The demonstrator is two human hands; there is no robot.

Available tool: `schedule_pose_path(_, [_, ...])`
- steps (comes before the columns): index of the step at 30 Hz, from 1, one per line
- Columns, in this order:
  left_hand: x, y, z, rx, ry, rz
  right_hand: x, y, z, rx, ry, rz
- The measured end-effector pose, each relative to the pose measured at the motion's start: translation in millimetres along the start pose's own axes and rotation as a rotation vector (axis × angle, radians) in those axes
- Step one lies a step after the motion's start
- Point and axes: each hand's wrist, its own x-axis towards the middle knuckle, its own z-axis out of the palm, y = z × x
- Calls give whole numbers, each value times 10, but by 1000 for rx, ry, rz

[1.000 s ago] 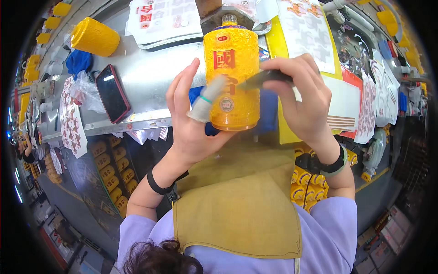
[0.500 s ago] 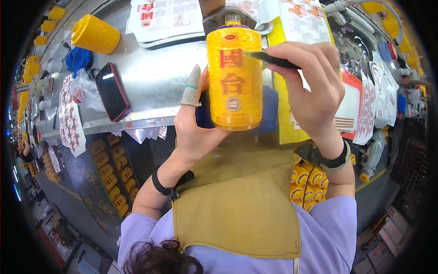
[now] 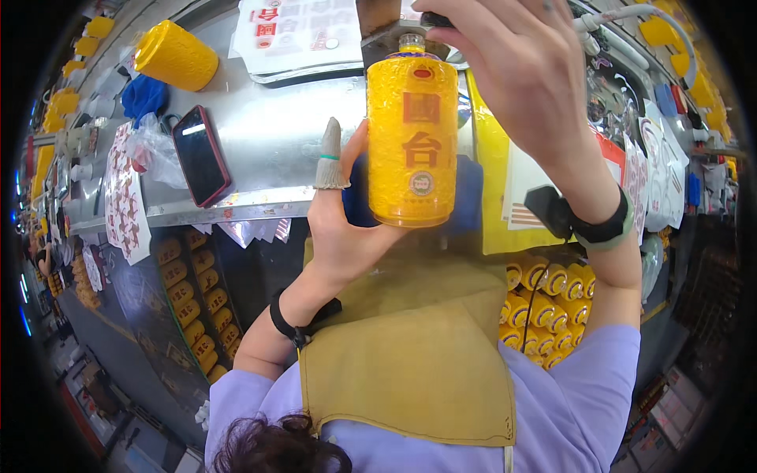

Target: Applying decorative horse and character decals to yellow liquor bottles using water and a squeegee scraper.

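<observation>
My left hand [image 3: 347, 229] supports a yellow bottle [image 3: 412, 193] from its left side and base. The bottle stands upright, with a clear neck, large red characters and a small round emblem on its front. A grey cloth finger sleeve [image 3: 330, 154] with a green band covers one finger of that hand, which points up beside the bottle. At the upper right, my right hand [image 3: 516, 71] is closed on a slim dark tool [image 3: 436, 19]. Only the tool's end shows, near the bottle's neck, and its exact kind is unclear.
On the metal table [image 3: 260, 118] lie a phone [image 3: 200, 155], a blue cloth [image 3: 144, 98], a yellow container [image 3: 177, 56] and printed sheets [image 3: 303, 35]. A yellow sheet [image 3: 505, 225] hangs over the right edge. Several yellow bottles [image 3: 544, 307] stand low on the right, more in a rack [image 3: 189, 292] at left.
My right hand has moved up and away from the bottle's front, taking the dark tool towards the table's far side. My left hand and the bottle have shifted slightly right.
</observation>
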Motion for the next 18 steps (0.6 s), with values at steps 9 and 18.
schedule_pose_path(9, [88, 57, -64, 312, -146, 162, -182, 50, 74, 301, 152, 191])
schedule_pose_path(18, [-117, -160, 63, -273, -52, -203, -609, -448, 62, 566, 55, -224])
